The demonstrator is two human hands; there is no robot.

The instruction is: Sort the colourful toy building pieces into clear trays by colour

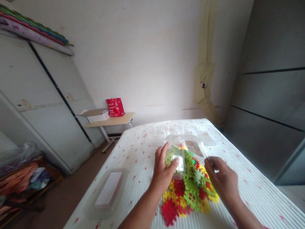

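My left hand [165, 163] grips the near side of a clear plastic container [181, 176], thumb on the front and fingers at the left. Through its wall green pieces show. Below and to the right of it lies a heap of toothed plastic building pieces: green ones [191, 194], red ones [169, 211] and yellow ones [204, 206]. At the right edge of the heap my right hand [221, 175] is closed, fingertips pinched close to a clear sheet-like part [196, 149] with a label. What it pinches is hidden.
A clear lid or tray with a white card [109, 189] lies on the left of the patterned white bed cover [135, 140]. More clear plastic packaging [209, 136] lies at the far end. Behind left, a small table [126, 117] bears a red bag [115, 107] and a box.
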